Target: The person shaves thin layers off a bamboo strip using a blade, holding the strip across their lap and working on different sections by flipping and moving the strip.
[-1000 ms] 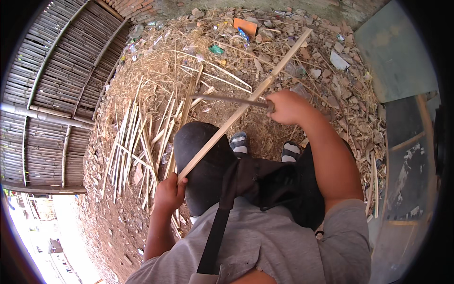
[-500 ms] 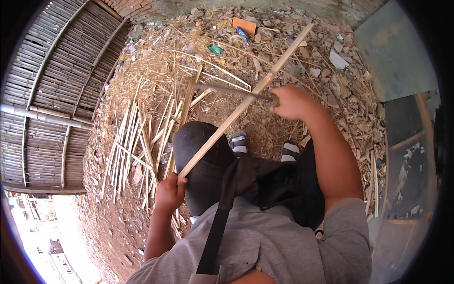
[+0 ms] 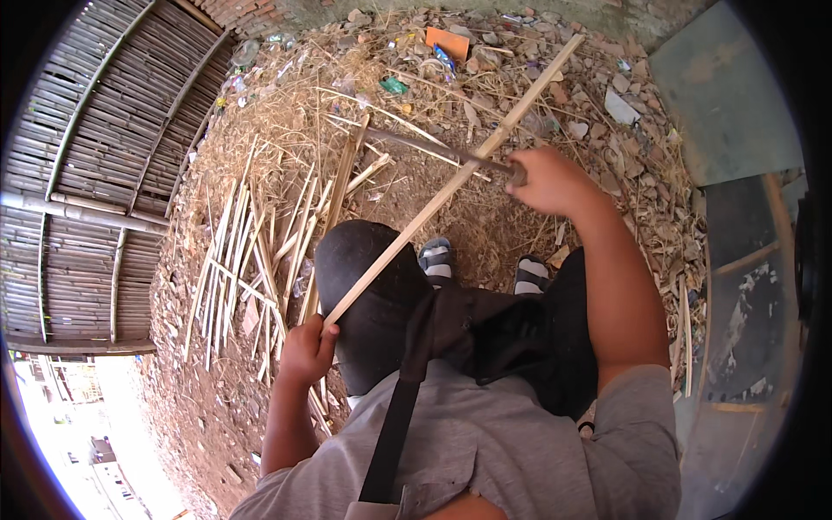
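A long pale bamboo strip (image 3: 421, 218) runs slantwise across my black-clad left knee, its far end raised toward the rubble at the upper right. My left hand (image 3: 305, 351) is closed around its near end beside the knee. The handle of a long, dark-bladed machete (image 3: 425, 146) is wrapped in my right hand (image 3: 555, 184). Its blade points left and meets the strip beyond the middle; whether the edge has entered the bamboo I cannot tell. Left of my knee lies a loose pile of split bamboo strips (image 3: 232, 251) on the ground.
A bamboo-slat wall (image 3: 87, 130) stands at the left, a brick wall (image 3: 251, 16) at the back. Grey-green panels (image 3: 732, 95) border the right. Straw, stones and litter cover the ground (image 3: 225, 416), with an orange piece (image 3: 448, 40) far off. My sandalled feet (image 3: 438, 257) are below the blade.
My right hand has shifted slightly right with the machete, whose blade now tilts more, its tip higher. The strip's far end has moved a little up and right. My left hand keeps its hold.
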Available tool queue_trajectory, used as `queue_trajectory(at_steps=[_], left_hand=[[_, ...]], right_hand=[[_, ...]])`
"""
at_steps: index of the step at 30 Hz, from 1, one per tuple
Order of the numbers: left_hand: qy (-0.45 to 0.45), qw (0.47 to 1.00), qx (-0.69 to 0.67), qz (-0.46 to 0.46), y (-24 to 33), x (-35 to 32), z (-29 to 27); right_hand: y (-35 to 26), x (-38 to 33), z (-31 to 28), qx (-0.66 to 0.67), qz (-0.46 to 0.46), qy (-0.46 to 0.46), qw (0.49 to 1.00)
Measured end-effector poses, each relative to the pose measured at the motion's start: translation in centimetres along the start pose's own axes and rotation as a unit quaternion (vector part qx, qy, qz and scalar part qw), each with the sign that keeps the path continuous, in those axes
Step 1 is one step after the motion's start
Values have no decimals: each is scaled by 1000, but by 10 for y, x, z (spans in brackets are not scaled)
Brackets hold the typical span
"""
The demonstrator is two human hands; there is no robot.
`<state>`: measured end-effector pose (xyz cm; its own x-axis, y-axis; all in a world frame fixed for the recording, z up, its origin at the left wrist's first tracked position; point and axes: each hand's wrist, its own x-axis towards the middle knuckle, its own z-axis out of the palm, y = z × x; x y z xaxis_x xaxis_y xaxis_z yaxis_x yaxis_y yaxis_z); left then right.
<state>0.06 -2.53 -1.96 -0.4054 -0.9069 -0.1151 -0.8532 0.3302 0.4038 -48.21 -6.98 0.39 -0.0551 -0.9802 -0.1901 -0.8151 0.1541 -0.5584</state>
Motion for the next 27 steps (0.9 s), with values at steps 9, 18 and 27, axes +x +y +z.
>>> queue_trajectory(at_steps=[9, 18, 27], left_hand=[[11, 1000, -9, -14, -2, 0, 7], [4, 999, 35, -20, 10, -1, -2], [-1, 1000, -5, -16, 6, 3, -4]], right_hand=[[16, 8, -9, 7, -5, -3, 1000], [-8, -5, -8, -44, 8, -73, 996], [40, 16, -13, 127, 144, -18, 981]])
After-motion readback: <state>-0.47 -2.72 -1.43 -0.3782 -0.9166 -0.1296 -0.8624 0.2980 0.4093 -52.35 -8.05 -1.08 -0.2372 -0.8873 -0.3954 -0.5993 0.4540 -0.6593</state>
